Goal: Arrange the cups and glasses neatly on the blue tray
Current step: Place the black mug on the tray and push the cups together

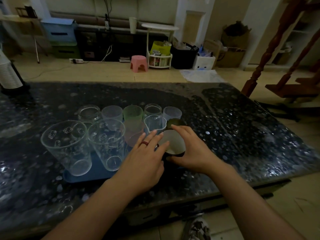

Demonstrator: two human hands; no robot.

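Observation:
A blue tray [90,175] lies on the dark speckled table and carries several cups and glasses. Two tall clear glasses with cat prints stand at its front left [66,146] and front middle [107,142]. Behind them are a pink cup [134,134], a clear spouted beaker [154,123], a jar [89,112], a pale purple cup [111,114], a green cup [132,112], another jar [153,110] and a frosted cup [172,113]. A dark mug with a white inside [173,142] stands at the tray's right end. My right hand [188,149] curls around the mug's right side. My left hand [147,158] lies with straight fingers against its left rim.
A dark green cup [174,122] stands just behind the mug. A stack of white cups [8,71] stands at the table's far left corner. Beyond the table are a pink stool [139,63], a white side table [160,28], boxes and bags. A wooden stair rail [270,49] rises at right.

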